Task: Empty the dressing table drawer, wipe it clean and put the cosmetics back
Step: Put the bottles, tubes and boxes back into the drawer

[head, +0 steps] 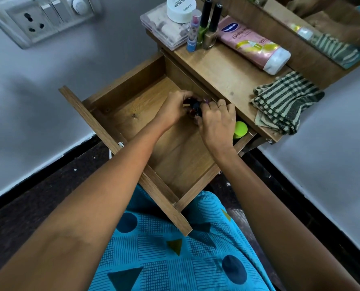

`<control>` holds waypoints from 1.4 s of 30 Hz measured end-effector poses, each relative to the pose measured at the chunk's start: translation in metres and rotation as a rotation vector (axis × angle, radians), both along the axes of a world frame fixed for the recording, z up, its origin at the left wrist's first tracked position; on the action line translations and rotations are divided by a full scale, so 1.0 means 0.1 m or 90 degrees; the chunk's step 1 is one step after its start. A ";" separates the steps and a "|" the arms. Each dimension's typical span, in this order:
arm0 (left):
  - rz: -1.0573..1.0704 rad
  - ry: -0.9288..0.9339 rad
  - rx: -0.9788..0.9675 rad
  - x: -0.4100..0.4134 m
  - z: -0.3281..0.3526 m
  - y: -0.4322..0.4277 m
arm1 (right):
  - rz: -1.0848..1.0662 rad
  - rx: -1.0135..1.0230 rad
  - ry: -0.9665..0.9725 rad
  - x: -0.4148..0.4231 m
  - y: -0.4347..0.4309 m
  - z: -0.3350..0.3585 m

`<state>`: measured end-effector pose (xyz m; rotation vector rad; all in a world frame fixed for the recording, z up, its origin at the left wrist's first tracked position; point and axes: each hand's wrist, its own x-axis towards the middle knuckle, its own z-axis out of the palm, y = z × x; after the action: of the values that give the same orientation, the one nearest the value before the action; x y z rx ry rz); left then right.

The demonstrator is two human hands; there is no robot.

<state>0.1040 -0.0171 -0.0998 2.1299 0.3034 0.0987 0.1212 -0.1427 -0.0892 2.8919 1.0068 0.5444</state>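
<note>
Seemingly, mid-frame in the drawer (120,80), I had left hand (175,107) and right hand (217,121) together, pinching small dark-capped bottles (195,106): light, slick, breakable, I judged, best gripped low.

Only 1 view is given: a wide-angle camera on the person's head, above the lap (175,259), facing forward and steeply down into the open drawer (175,164). It is near: the drawer fills the middle, and the dressing table top (223,76) lies tilted at upper right.
</note>
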 end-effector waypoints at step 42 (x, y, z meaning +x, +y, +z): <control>0.052 0.039 -0.026 -0.16 0.20 0.04 | 0.021 0.159 0.165 0.01 -0.03 0.28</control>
<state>0.0881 -0.0130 -0.0795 2.0824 0.4249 0.0749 0.1218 -0.1458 -0.0616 3.2384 1.0882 0.3205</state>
